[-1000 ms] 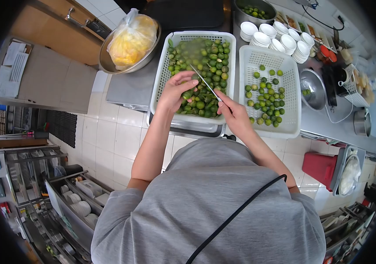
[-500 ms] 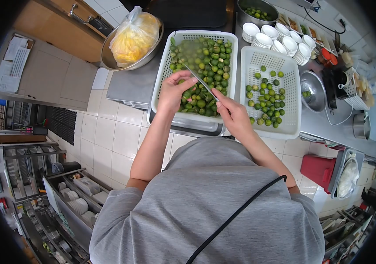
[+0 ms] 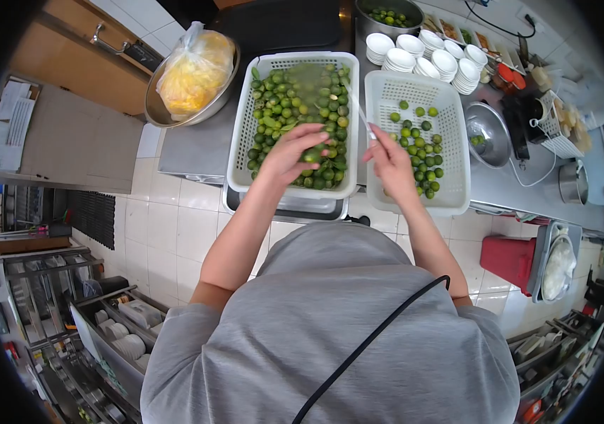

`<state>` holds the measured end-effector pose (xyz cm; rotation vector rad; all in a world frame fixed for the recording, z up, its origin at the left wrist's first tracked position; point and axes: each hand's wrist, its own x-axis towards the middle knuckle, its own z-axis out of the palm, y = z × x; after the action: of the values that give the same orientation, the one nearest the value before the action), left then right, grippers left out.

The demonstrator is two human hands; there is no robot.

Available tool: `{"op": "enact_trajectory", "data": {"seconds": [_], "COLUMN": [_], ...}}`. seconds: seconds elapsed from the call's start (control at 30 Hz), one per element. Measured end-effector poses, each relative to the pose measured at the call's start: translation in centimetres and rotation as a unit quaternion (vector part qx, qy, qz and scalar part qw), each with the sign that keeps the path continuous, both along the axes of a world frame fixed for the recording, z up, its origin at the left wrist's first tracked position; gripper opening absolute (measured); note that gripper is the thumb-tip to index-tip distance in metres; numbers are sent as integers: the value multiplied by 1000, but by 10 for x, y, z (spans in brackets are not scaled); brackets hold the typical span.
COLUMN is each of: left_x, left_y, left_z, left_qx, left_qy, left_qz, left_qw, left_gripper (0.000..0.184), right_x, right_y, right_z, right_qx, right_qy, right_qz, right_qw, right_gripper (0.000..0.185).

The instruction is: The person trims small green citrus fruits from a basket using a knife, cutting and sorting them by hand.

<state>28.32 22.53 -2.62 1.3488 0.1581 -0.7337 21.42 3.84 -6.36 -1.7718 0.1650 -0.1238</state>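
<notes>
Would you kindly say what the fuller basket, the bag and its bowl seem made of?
Fuller basket: likely matte white plastic, evenly perforated. Bag: probably thin plastic film; it's translucent, creased and shiny. Bowl: apparently metal, perhaps stainless steel; silvery, reflective surface.

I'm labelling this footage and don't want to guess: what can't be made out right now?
All in the head view:
Knife: blade blurred; grip mostly covered by the right hand.
Green fruit in the left crate: top layer covers those beneath.
Left hand: blurred fingers leave unclear whether it grips a fruit.
Papers: writing too small to read.
</notes>
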Motion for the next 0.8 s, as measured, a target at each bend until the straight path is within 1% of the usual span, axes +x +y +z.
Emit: {"op": "enact_trajectory", "data": {"seconds": [0.03,0.07,0.1,0.13,0.17,0.23,0.27,0.37,0.43,0.47,0.5,0.57,0.6,0.63,0.7,0.73,0.8], "left_x": [-2,-2,-2,0,1,6,14,41,59,68,69,69,65,50,40,40,41], "left_y": [-14,-27,-40,-50,-56,-63,-59,-29,-5,7,10,15,11,-3,-10,-5,8], "left_z": [2,1,-1,-2,-1,4,3,3,-5,-19,-31,-53,-65,-76,-90,-95,-102], "left_qx": [-3,-28,-53,-79,-77,-6,-3,104,224,260,261,374,397,450,466,467,282], "left_qy": [0,0,-1,4,5,-54,-74,-190,-251,-274,-274,-331,-333,-323,-360,-360,-327], "left_qz": [-42,-85,-127,-162,-161,-182,-183,-155,-121,-114,-112,-153,-165,-154,-112,-110,-38], "left_qw": [999,996,990,984,984,982,980,964,934,919,919,853,839,818,800,800,901], "left_gripper": [33,35,37,43,43,47,49,31,23,21,21,20,23,26,33,33,30], "right_x": [-2,-5,-9,-12,-15,-18,-20,-25,-27,-27,-26,-22,-19,-16,-14,-13,-12], "right_y": [-9,-18,-26,-32,-39,-48,-51,-53,-52,-50,-47,-37,-30,-23,-13,-8,0], "right_z": [-1,2,12,19,22,26,28,28,24,22,21,18,16,16,19,17,18], "right_qx": [13,14,36,60,62,67,69,61,74,75,79,83,72,59,51,34,-1], "right_qy": [-7,-6,6,18,19,-2,-2,9,10,10,19,28,19,11,10,-2,-24], "right_qz": [-26,-27,-57,-86,-86,-116,-116,-132,-122,-121,-111,-97,-76,-54,-36,-18,8], "right_qw": [1000,1000,998,994,994,991,991,989,990,990,991,991,994,997,998,999,1000], "right_gripper": [34,34,34,34,34,35,35,34,34,34,35,35,34,34,34,35,36]}}
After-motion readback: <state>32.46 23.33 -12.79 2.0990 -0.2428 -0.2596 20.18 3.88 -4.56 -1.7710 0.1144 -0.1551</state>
